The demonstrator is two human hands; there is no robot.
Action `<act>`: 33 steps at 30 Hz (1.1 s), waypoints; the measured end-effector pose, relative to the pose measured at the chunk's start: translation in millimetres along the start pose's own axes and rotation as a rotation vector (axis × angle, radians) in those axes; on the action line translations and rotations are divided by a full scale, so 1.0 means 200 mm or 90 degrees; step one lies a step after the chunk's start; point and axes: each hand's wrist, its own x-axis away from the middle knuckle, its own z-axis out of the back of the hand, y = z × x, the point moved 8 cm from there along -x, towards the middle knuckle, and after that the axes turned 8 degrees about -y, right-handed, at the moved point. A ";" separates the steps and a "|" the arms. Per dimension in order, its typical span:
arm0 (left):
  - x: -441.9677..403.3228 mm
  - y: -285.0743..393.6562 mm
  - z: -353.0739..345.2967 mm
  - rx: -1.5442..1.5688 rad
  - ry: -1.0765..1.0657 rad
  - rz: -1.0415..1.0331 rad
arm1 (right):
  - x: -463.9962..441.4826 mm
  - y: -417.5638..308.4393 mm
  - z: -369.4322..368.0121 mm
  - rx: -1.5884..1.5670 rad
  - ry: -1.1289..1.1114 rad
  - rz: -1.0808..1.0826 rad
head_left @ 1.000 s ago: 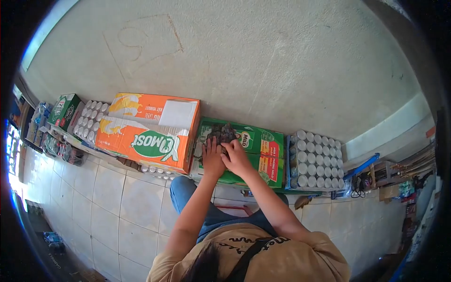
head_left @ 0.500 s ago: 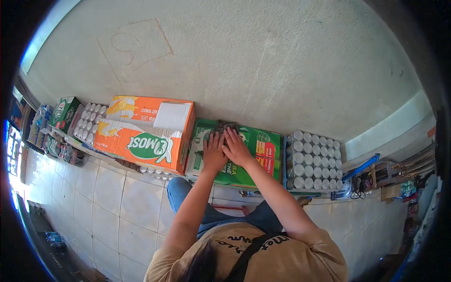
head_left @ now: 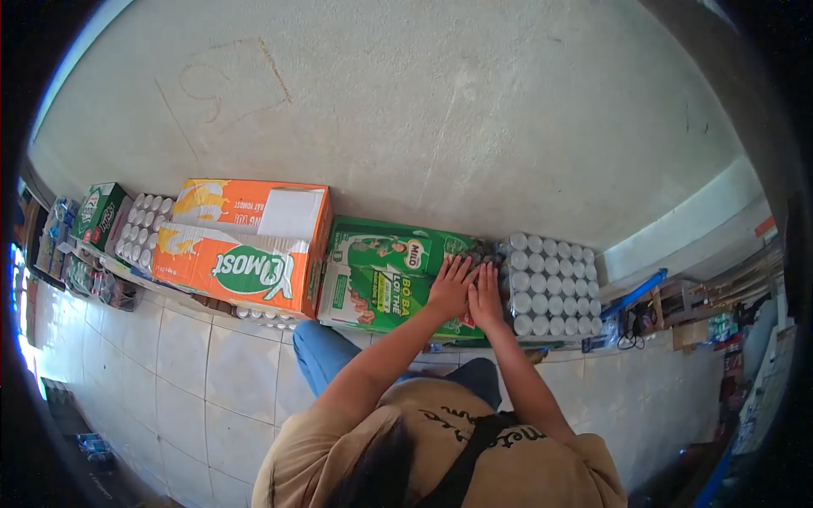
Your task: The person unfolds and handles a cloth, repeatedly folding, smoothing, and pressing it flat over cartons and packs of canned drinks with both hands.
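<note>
A green Milo carton (head_left: 356, 296) lies against the wall in front of me. My left hand (head_left: 451, 286) rests palm down near its right end, fingers stretched out. Close beside it is my right hand (head_left: 484, 296), also flat with fingers extended. Under and just beyond the fingertips sits a dark, crumpled cloth-like thing (head_left: 476, 253), mostly covered by the hands. Both hands press on it rather than wrap round it.
Left of the carton stands a taller orange Yomost box (head_left: 190, 262). A wrapped pack of cans (head_left: 555, 284) adjoins on the right. Farther left are more cans (head_left: 142, 227) and a green box (head_left: 100, 212). Tiled floor (head_left: 241, 364) lies below.
Both hands have slid right along the carton, from its middle to its right end, and the dark cloth-like thing has moved with them. The Milo print is now uncovered.
</note>
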 end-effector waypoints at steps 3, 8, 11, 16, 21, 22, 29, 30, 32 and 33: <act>0.02 -0.03 0.01 -0.010 0.045 -0.042 | 0.02 -0.04 -0.04 0.015 0.035 -0.018; 0.24 -0.22 0.11 0.006 0.078 0.035 | -0.04 -0.29 -0.17 0.108 0.005 0.030; 0.51 -0.44 0.26 -0.055 0.123 0.155 | -0.10 -0.62 -0.31 0.025 -0.019 0.159; 0.89 -0.76 0.48 -0.042 0.108 0.289 | -0.20 -1.19 -0.50 -0.023 -0.065 0.298; 0.93 -0.73 0.51 -0.052 0.193 0.296 | -0.19 -1.24 -0.48 -0.059 -0.088 0.367; 0.91 -0.70 0.49 -0.089 0.187 0.306 | -0.17 -1.19 -0.45 -0.059 -0.084 0.374; 0.57 -0.28 0.19 -0.008 0.128 0.131 | 0.06 -0.59 -0.24 0.013 -0.092 0.186; 0.51 -0.21 0.14 -0.016 0.092 0.116 | 0.11 -0.51 -0.20 0.025 -0.061 0.164; 0.41 -0.09 0.07 -0.023 0.076 0.068 | 0.17 -0.35 -0.14 0.029 0.000 0.126; 0.37 -0.04 0.06 -0.010 0.072 0.035 | 0.19 -0.28 -0.12 0.020 0.031 0.108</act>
